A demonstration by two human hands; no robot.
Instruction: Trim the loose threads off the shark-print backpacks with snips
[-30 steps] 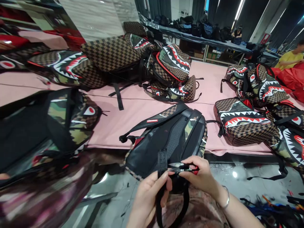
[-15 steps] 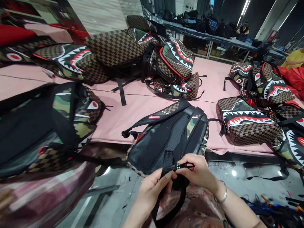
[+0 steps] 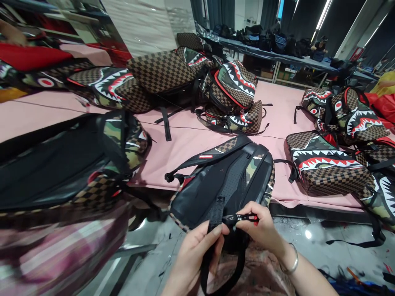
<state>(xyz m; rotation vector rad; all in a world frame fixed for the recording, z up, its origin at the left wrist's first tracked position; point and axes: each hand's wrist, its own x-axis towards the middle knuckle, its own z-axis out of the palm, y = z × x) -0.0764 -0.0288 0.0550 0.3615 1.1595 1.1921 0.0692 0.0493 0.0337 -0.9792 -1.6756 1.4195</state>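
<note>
A backpack (image 3: 197,201) with a black padded back, checkered edges and camouflage patches lies back side up at the pink table's near edge. Its lower end reaches toward me. My left hand (image 3: 200,246) pinches a black webbing strap (image 3: 217,209) of this backpack between thumb and fingers. In my right hand (image 3: 257,224) are small black thread snips (image 3: 239,218) with a red part at the handle end. Their tip points left and meets the strap beside my left fingertips; whether the blades are closed cannot be made out. A loop of strap (image 3: 240,271) hangs below my hands.
On the left, another backpack (image 3: 55,164) juts past the pink table's (image 3: 185,135) edge, near a person in plaid cloth (image 3: 61,250). Shark-mouth backpacks (image 3: 330,164) lie at the right, and more checkered backpacks (image 3: 163,68) are piled along the far side. Scraps litter the floor.
The view has shifted slightly, so most things sit further right and lower. The snips remain at the strap in my right hand. The backpack on the left has moved rightward.
</note>
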